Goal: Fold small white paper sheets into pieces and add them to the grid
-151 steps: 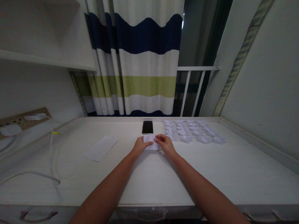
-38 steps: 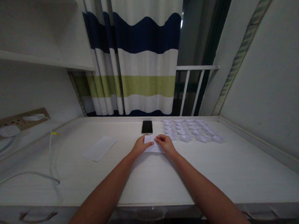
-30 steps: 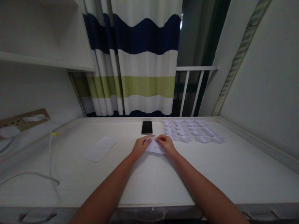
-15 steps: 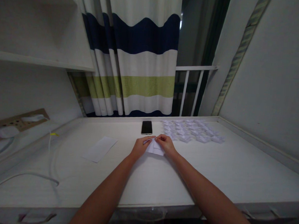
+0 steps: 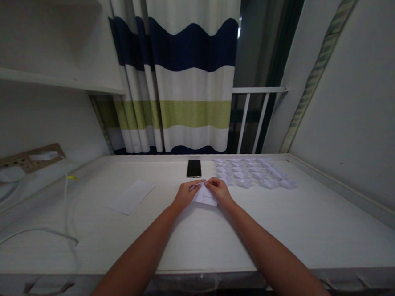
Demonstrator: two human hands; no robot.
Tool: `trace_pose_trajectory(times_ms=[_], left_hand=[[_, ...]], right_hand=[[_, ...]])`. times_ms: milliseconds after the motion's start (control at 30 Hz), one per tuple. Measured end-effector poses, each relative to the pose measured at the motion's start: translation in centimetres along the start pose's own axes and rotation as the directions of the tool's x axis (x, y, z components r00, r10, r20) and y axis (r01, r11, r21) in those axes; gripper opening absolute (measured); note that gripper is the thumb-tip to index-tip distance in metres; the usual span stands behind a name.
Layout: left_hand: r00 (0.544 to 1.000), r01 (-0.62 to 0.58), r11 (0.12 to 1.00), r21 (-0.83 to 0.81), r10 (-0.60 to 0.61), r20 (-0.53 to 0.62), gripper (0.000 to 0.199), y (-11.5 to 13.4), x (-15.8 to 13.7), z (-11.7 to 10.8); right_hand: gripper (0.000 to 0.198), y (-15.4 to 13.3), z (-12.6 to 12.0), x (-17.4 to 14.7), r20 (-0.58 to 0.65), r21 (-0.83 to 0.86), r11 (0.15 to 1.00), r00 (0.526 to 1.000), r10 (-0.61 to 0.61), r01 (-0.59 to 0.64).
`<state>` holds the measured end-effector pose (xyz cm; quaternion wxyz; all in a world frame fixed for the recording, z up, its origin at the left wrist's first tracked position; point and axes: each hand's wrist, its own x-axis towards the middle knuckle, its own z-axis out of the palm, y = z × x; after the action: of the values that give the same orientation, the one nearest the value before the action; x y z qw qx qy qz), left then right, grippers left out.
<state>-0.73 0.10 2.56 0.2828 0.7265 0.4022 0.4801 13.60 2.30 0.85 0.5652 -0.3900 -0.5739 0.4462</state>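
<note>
at a white desk [image 5: 205, 246], folded paper [image 5: 207, 200], long axis seemingly crosswise, in pinching fingers [image 5: 210, 182] of left hand [image 5: 184, 194] and right hand [image 5: 222, 194]

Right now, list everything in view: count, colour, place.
folded paper: one, white, between both hands
paper sheet: one, white, desk's left
phone: one, black, beyond the hands
folded pieces: many, white, desk's back right
desk: one, white, below
drawer handles: two, colour unclear, desk's front
curtain: one, white, navy and green, behind desk
railing: one, white, right of curtain
shelf: one, white, upper left
socket board: one, tan, left wall
plugs: two, white, on socket board
cables: count unclear, pale, left
left hand: one, bare, holding folded paper
right hand: one, bare, likewise
</note>
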Motion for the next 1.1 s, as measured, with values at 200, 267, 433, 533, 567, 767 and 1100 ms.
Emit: trace_pose_trajectory(times_ms=[200, 267, 433, 533, 567, 767, 1100], left_hand=[[1.0, 0.014, 1.0, -0.01, -0.014, 0.026, 0.029, 0.0, 0.0, 0.0], [1.0, 0.02, 1.0, -0.012, -0.02, 0.011, 0.029, -0.1, 0.0, 0.0], [1.0, 0.005, 1.0, -0.004, -0.005, -0.021, 0.027, -0.2, 0.0, -0.1], [1.0, 0.0, 1.0, 0.004, 0.0, -0.006, 0.027, 0.0, 0.0, -0.1], [1.0, 0.004, 1.0, 0.004, -0.004, 0.002, 0.027, 0.0, 0.0, -0.1], [0.998, -0.014, 1.0, -0.016, 0.015, 0.053, 0.037, 0.1, -0.1, -0.1], [0.995, 0.049, 0.989, -0.14, -0.035, 0.098, 0.027, 0.0, 0.4, -0.2]], right_hand=[[0.021, -0.2, 0.2, 0.0, -0.011, 0.069, 0.997, 1.0, 0.023, -0.022], [0.022, -0.4, 0.2, -0.1, -0.002, 0.09, 0.995, 0.999, 0.037, -0.037], [0.023, -1.1, 0.2, -0.3, 0.016, 0.092, 0.993, 0.997, 0.078, -0.079], [0.021, -1.0, 0.1, -0.3, 0.015, 0.082, 0.993, 0.996, 0.082, -0.083], [0.021, -1.0, 0.1, -0.3, 0.013, 0.084, 0.993, 0.997, 0.078, -0.078], [0.02, -0.4, 0.0, 0.0, -0.009, 0.09, 0.995, 0.999, 0.053, -0.052], [0.022, -0.1, 0.0, 0.2, -0.019, 0.062, 0.997, 0.998, -0.053, 0.054]])
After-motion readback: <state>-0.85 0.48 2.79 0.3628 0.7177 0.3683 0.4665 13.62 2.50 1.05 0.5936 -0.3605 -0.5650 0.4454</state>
